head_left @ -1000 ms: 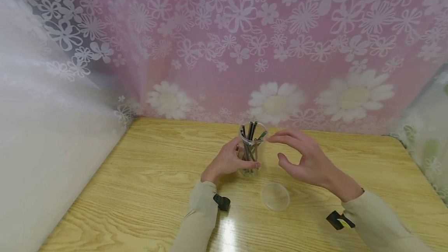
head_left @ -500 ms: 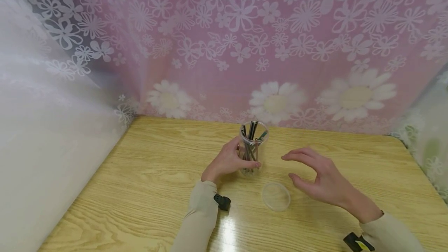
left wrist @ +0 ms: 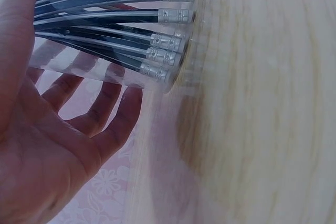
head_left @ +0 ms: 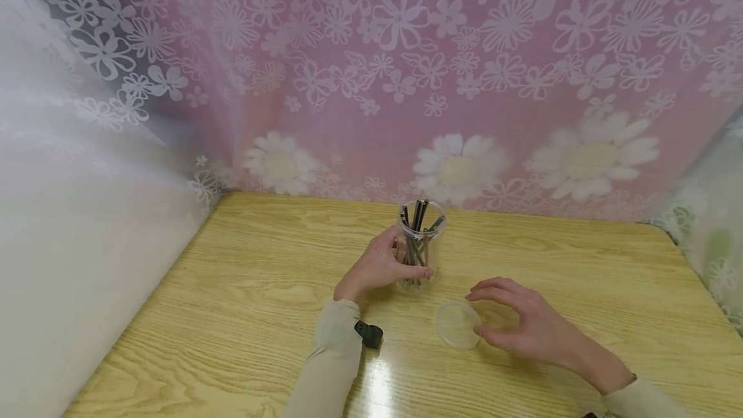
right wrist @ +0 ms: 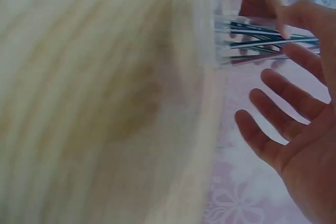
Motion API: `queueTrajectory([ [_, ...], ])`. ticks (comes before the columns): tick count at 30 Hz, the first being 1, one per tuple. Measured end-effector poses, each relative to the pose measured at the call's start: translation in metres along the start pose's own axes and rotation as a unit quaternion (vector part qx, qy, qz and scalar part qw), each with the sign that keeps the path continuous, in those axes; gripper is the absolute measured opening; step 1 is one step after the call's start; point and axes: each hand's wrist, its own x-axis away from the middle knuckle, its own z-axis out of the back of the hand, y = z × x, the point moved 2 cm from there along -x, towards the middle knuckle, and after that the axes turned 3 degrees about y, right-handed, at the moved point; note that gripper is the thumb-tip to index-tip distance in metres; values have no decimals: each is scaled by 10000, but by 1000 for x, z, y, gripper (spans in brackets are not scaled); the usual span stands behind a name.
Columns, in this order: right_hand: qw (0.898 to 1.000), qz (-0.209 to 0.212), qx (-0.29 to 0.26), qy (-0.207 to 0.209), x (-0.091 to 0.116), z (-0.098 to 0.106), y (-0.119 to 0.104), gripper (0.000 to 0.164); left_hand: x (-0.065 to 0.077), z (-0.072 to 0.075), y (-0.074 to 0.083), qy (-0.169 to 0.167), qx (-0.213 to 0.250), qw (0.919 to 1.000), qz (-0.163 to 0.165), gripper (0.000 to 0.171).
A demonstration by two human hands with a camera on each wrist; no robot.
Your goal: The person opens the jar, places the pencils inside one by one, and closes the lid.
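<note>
A clear plastic jar [head_left: 432,250] stands upright on the wooden table with several dark pencils [head_left: 419,217] inside. My left hand [head_left: 377,266] grips it from the left, thumb across the front. In the left wrist view, the pencils' silver metal ferrules [left wrist: 176,16] show at the jar's base, and fingers curve behind the clear wall. A round translucent lid [head_left: 455,324] lies flat in front of the jar. Over its right edge hovers my right hand [head_left: 531,324], fingers loosely bent and spread from the thumb, whose tip overlaps the lid's rim in the head view.
The wood-grain table [head_left: 261,289] reaches back to a pink flowered curtain [head_left: 360,95]. A pale sheet [head_left: 87,224] hangs along the left side, and another flowered sheet [head_left: 711,237] borders the right. A black wrist device [head_left: 369,335] sits at my left cuff.
My right hand has drawn away from the jar's rim, first to the right, then down towards me to the lid. The left hand, jar and lid have stayed in place.
</note>
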Motion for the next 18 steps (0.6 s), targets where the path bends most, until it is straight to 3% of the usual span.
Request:
queueTrajectory([
  [3,9998,11,136,-166,4,-6,1,55,0,0,0,-6,-6,10000,21,56],
  [11,9940,-522,415,-863,10,-17,1,52,1,0,1,-18,36,10000,62,58],
  [18,9866,-521,878,-1276,7,-21,-1,53,0,0,0,-5,28,10000,93,56],
])
